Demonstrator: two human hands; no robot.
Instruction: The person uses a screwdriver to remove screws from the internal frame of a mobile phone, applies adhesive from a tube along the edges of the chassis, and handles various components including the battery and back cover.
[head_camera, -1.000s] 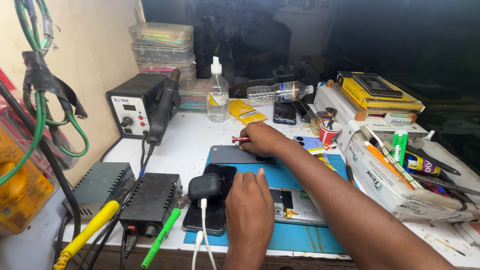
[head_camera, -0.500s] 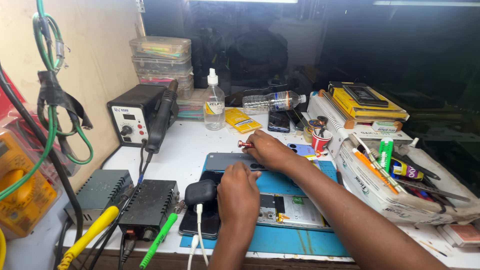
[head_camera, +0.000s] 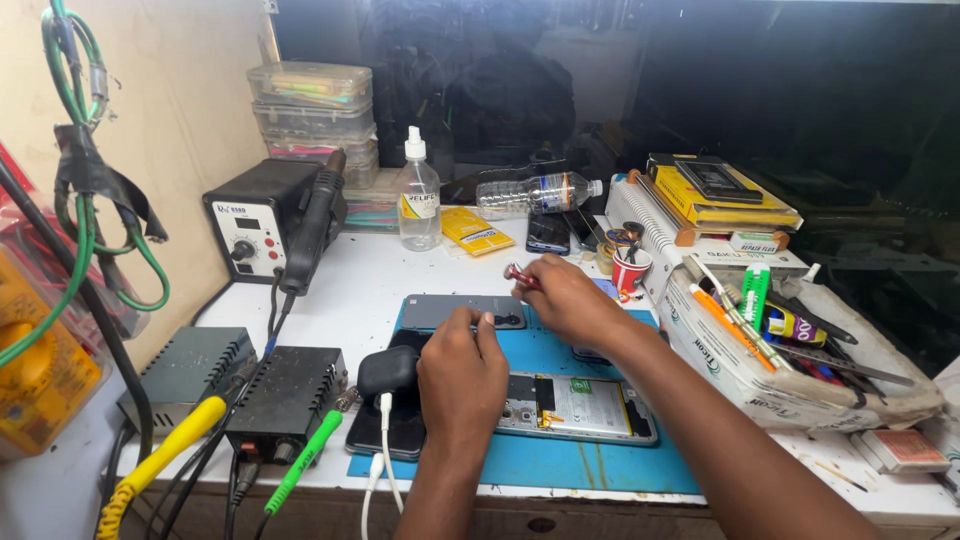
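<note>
Left hand (head_camera: 462, 375) lay flat, fingers pressing the opened phone (head_camera: 575, 408) onto the blue mat (head_camera: 600, 465) near the table's front edge, seemingly to steady it; right hand (head_camera: 565, 297) closed around a red-handled screwdriver (head_camera: 520, 277), raised above the grey back cover (head_camera: 455, 311) mid-mat; black earbud case (head_camera: 387, 372) beside the left hand.

right hand (head_camera: 565, 298): grips red-handled tool (head_camera: 520, 276) | left hand (head_camera: 462, 375): rests on opened phone (head_camera: 575, 408) | blue mat (head_camera: 600, 465)

A flat yellow packet (head_camera: 477, 231) lies beside a clear spray bottle's yellow-and-white label (head_camera: 419, 206) at the bench's back.
</note>
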